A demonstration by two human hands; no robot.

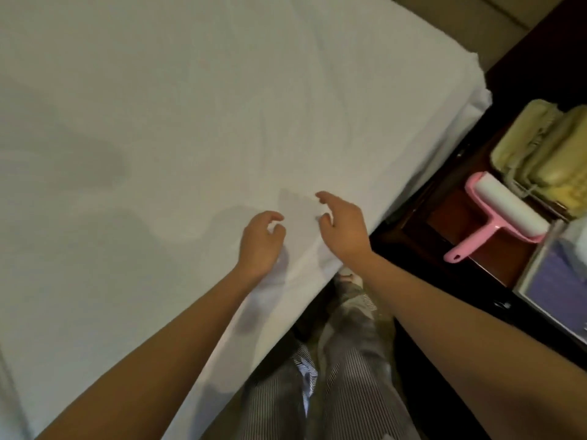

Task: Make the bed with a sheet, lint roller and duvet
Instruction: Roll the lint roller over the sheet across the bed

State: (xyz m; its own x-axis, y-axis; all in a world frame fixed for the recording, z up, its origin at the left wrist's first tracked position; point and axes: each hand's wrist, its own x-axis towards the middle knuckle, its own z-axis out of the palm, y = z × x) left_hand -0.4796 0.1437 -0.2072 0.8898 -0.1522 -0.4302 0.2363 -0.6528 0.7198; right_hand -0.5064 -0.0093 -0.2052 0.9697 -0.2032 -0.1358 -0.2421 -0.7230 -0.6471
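A white sheet (197, 115) covers the bed and hangs over its near edge, with faint creases across the middle. Both my hands hover just above the sheet by that edge. My left hand (260, 239) has loosely curled fingers and holds nothing. My right hand (344, 225) is beside it, fingers apart, also with nothing in it. A small pale sheet of paper (297, 206) lies on the bed between the two hands. The lint roller (505, 212), pink-handled with a white roll, lies on the dark nightstand to the right, out of both hands. No duvet is in view.
The dark wooden nightstand (451, 217) stands tight against the bed's right side. On it are a cream telephone (543, 154) and a clear stand with a purple card (556, 281). My striped trousers (346, 376) fill the narrow gap between bed and nightstand.
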